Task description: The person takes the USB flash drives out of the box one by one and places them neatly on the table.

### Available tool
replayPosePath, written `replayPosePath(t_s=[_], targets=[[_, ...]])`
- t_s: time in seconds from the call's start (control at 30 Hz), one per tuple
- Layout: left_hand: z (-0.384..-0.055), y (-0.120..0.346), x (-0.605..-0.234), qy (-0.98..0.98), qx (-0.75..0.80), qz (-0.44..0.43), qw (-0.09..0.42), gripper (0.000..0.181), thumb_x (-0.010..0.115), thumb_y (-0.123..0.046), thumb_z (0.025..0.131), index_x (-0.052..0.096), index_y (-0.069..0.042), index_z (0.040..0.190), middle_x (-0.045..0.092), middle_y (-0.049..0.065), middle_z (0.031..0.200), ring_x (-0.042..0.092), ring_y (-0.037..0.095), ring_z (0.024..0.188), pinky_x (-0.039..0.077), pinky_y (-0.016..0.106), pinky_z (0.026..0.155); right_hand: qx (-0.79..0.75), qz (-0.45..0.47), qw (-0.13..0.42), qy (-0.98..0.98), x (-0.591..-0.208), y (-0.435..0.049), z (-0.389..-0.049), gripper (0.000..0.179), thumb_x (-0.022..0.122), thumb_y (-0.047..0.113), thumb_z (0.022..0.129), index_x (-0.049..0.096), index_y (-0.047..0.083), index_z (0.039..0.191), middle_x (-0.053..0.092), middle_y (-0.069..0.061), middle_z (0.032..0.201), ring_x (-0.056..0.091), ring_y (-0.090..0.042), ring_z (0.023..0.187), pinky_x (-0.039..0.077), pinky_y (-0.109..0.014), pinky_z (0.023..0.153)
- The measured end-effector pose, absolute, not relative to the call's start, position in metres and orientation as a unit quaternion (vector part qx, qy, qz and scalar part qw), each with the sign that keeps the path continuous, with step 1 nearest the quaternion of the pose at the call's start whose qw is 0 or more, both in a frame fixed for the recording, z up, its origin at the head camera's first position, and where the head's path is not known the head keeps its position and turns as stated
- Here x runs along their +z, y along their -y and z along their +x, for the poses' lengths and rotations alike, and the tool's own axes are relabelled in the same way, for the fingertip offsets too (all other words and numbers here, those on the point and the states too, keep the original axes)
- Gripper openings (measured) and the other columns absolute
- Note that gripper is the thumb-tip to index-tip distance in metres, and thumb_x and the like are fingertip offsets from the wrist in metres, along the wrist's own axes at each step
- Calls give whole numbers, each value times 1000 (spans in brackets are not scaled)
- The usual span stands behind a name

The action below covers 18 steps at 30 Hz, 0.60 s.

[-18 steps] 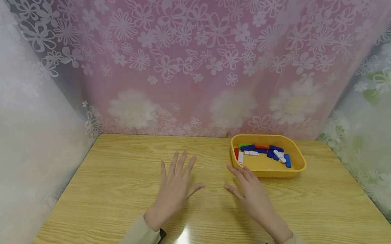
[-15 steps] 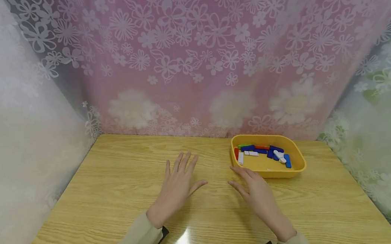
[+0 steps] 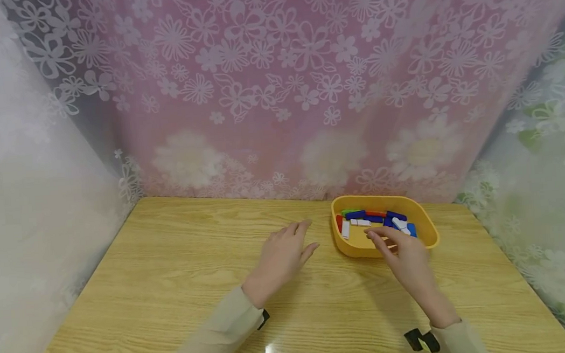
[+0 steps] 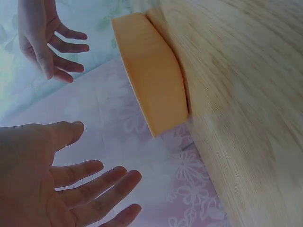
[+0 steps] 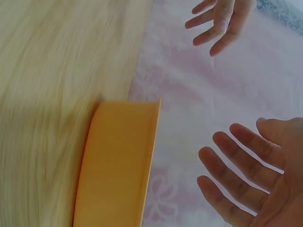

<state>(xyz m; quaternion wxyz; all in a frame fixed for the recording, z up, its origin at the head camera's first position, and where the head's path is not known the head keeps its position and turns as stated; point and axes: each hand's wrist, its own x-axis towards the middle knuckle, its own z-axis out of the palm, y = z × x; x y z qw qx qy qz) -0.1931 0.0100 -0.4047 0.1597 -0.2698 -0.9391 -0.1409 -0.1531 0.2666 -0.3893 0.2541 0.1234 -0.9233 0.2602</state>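
A yellow plastic tray [image 3: 352, 249] stands at the back right of the table. In it lie several small oblong pieces, among them a blue one [image 3: 355, 215], a white one [image 3: 360, 222] and a red one [image 3: 340, 223]; their exact kind is too small to tell. My right hand [image 3: 409, 255] hovers over the tray's front edge, fingers loosely bent and holding nothing. To the left of the tray, my left hand [image 3: 279, 257] hangs above the table with spread fingers and nothing in it. Both wrist views show the tray's outer wall [image 4: 154, 75] apart from the hands.
Beneath everything is a wood-grain table [image 3: 187, 290]. A pink flowered curtain [image 3: 258, 91] hangs along its back edge. Pale curtains close off the left side [image 3: 45, 185] and the right side [image 3: 547, 209].
Both hands have moved to the right. The right one has gone from the tray's front left corner to above its front edge; the left has come nearer to the tray.
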Motion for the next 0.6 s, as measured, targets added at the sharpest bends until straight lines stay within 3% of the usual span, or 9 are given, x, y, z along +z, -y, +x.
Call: replayPosePath(t_s=[0.2, 0.3, 0.4, 0.47, 0.53, 0.6], targets=[[-211, -36, -409, 939, -153, -267, 152, 51, 59, -41, 103, 54, -11, 143, 66, 9, 126, 72, 21, 95, 60, 32, 70, 222, 100, 284, 927, -391, -294, -162, 17, 71, 12, 96, 75, 6, 111, 75, -15, 99, 70, -30, 77, 58, -43, 59], [-219, -47, -411, 944, -163, -253, 131, 54, 61, -42, 101, 53, -9, 143, 65, 10, 128, 71, 22, 95, 59, 33, 65, 207, 68, 278, 936, -395, -313, -169, 22, 68, 16, 98, 72, 5, 117, 71, -22, 103, 61, -32, 60, 48, -41, 46], [-225, -57, -414, 948, -168, -245, 111, 58, 61, -44, 101, 50, -8, 145, 62, 12, 131, 70, 25, 98, 59, 35, 64, 199, 34, 261, 944, -402, -334, -176, 28, 65, 18, 100, 68, 0, 122, 64, -30, 115, 60, -44, 72, 48, -50, 55], [-227, -63, -417, 949, -171, -244, 101, 60, 61, -44, 101, 48, -7, 147, 60, 13, 133, 70, 25, 99, 59, 35, 63, 196, 11, 242, 950, -408, -347, -181, 33, 63, 18, 101, 65, -3, 127, 56, -35, 128, 59, -53, 90, 49, -62, 72], [-229, -68, -419, 950, -173, -242, 91, 63, 62, -44, 101, 45, -6, 149, 59, 14, 135, 70, 25, 101, 60, 35, 63, 194, -9, 217, 957, -413, -359, -184, 39, 61, 20, 103, 60, -5, 132, 48, -37, 137, 49, -59, 116, 41, -70, 90], [-230, -74, -422, 952, -170, -244, 79, 68, 61, -45, 100, 42, -4, 151, 57, 15, 137, 69, 26, 104, 60, 35, 65, 194, -27, 188, 962, -417, -368, -186, 45, 58, 24, 104, 55, -8, 137, 41, -38, 142, 44, -60, 121, 38, -72, 95]])
